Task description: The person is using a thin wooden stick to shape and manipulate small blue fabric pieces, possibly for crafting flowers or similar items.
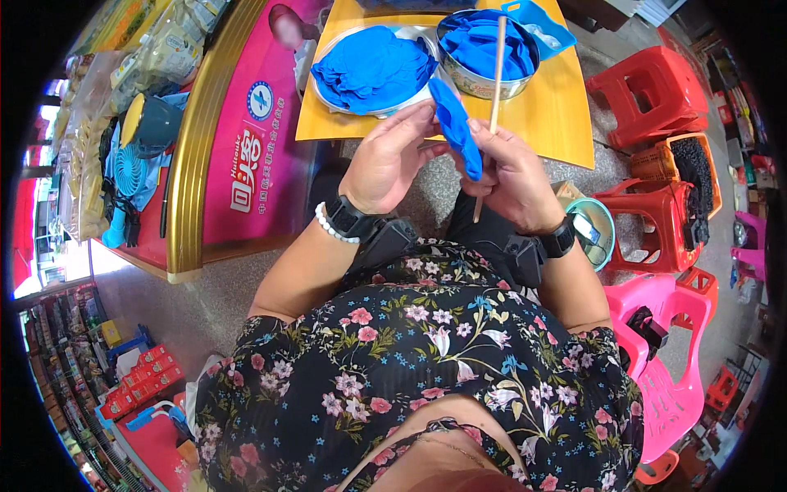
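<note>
My left hand (390,162) has its fingers curled and pressed at the left side of a folded blue glove-like piece (451,119). My right hand (518,176) grips that piece together with a long thin wooden stick (498,70), which stands nearly lengthwise in the view. Beyond my hands on a yellow table (561,123), a white plate (336,102) bears a heap of blue pieces (369,70). Beside it a round tin (504,88) holds more blue pieces (484,45), next to a small blue basket (548,29).
A pink-fronted counter (238,164) with a gold edge stands left, with a fan (129,170) and bags on it. Red stools (648,90), a pail (602,217) and a pink chair (664,394) are at the right. Stocked shelves (61,361) line the lower left.
</note>
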{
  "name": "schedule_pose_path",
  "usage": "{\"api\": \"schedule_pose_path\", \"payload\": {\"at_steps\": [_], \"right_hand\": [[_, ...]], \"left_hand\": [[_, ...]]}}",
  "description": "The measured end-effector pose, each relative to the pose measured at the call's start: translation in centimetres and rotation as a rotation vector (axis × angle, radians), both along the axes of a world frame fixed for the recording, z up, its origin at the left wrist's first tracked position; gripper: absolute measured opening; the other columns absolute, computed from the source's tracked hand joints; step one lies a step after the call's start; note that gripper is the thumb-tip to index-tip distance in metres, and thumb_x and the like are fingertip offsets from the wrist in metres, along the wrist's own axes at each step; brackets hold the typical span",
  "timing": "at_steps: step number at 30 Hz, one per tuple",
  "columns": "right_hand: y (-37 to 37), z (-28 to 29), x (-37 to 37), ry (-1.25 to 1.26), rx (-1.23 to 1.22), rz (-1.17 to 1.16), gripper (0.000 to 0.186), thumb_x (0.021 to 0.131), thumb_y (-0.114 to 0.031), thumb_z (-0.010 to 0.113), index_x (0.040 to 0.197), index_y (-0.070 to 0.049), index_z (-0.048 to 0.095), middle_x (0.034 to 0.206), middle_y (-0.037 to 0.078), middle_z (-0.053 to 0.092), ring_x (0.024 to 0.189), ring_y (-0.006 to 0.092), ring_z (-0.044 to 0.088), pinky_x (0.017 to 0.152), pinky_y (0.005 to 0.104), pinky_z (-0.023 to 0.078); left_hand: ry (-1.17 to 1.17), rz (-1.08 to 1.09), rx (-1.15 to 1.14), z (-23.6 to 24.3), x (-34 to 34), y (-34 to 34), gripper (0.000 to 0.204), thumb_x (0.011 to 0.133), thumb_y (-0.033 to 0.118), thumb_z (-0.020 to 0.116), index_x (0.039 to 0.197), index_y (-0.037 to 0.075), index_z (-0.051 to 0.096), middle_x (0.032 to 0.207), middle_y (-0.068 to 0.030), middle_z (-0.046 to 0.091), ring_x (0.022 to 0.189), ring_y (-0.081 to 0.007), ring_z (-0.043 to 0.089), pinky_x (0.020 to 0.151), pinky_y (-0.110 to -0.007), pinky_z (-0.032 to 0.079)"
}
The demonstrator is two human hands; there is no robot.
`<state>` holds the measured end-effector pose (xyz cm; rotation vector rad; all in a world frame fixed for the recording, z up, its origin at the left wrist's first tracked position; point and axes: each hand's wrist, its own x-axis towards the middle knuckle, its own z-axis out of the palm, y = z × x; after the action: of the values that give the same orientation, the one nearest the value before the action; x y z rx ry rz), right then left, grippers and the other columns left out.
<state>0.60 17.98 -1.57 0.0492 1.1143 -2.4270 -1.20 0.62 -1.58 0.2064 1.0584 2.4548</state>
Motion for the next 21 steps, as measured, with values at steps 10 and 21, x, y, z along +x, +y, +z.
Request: {"api": "schedule_pose_path", "payload": {"at_steps": [10, 21], "right_hand": [[0.0, 0.9, 1.2, 0.075, 0.362, -0.011, 0.028, 0.097, -0.032, 0.045, 0.105, -0.008, 0.054, 0.074, -0.006, 0.045, 0.056, -0.0001, 0.033, 0.048, 0.0156, 0.027], [1.7, 0.6, 3.0, 0.519, 0.825, -0.036, 0.024, 0.096, -0.020, 0.049, 0.102, -0.001, 0.062, 0.073, -0.001, 0.051, 0.065, 0.0070, 0.043, 0.059, 0.0215, 0.037]], "left_hand": [[-0.014, 0.087, 0.125, -0.8, -1.5, -1.4, 0.023, 0.093, 0.017, 0.051, 0.114, 0.007, 0.055, 0.108, -0.0059, 0.061, 0.100, -0.0185, 0.058, 0.088, -0.037, 0.046], [0.047, 0.239, 0.101, 0.0, -2.5, -2.5, 0.032, 0.096, 0.020, 0.046, 0.125, 0.008, 0.044, 0.115, -0.0089, 0.056, 0.101, -0.0212, 0.058, 0.089, -0.040, 0.049]]}}
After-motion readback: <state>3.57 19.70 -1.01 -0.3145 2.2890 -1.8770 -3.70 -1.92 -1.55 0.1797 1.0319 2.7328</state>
